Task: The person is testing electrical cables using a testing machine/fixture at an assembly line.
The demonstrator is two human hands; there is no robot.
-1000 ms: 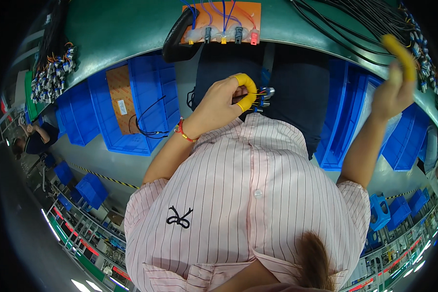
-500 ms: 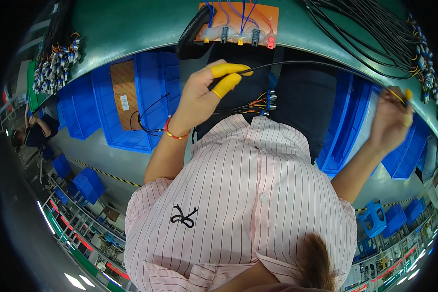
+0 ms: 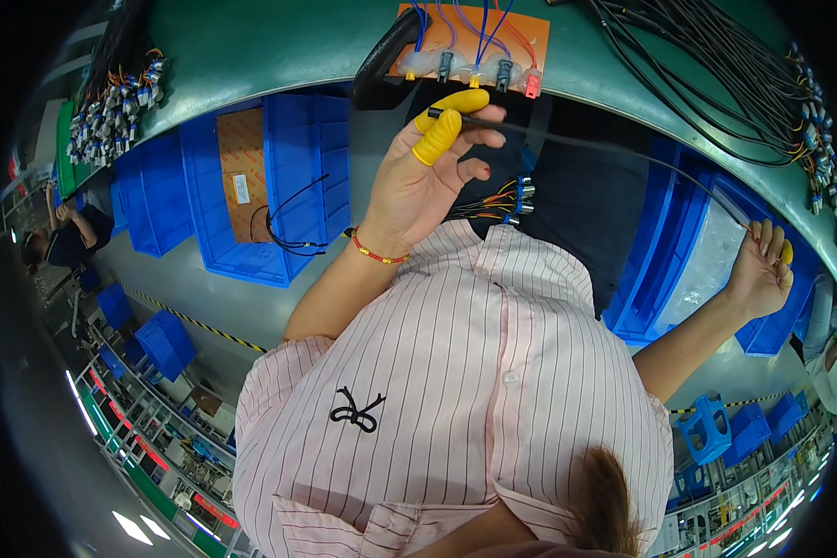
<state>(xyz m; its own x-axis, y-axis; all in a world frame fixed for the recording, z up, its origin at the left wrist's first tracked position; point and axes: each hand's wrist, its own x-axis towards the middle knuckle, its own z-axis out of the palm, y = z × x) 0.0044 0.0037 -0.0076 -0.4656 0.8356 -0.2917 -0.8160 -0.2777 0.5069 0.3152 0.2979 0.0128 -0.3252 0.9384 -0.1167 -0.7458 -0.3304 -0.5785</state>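
Observation:
My left hand (image 3: 423,172), yellow finger cots on thumb and index finger, pinches one end of a thin black cable (image 3: 614,147). The end pokes out just left of the fingertips, below the orange board (image 3: 530,37). From there the cable runs right, a little blurred, to my right hand (image 3: 761,272), whose curled fingers close on its other end; that end is mostly hidden by the fingers. Fixed along the board's near edge are small yellow, dark and red connectors (image 3: 532,84) with blue, purple and red wires. More cable ends with silver-blue connectors (image 3: 523,197) lie on my lap.
A green bench (image 3: 270,46) spans the top. Bundles of black cables (image 3: 707,70) with metal connectors hang over it at right and left (image 3: 116,112). A black curved handle (image 3: 381,70) sits beside the board. Blue bins (image 3: 298,186) stand below; another person (image 3: 74,237) is far left.
My left hand has shifted right and slightly up, its other fingers now spread, with the cable end showing at its fingertips. My right hand has dropped a little, and the cable now slopes down toward it.

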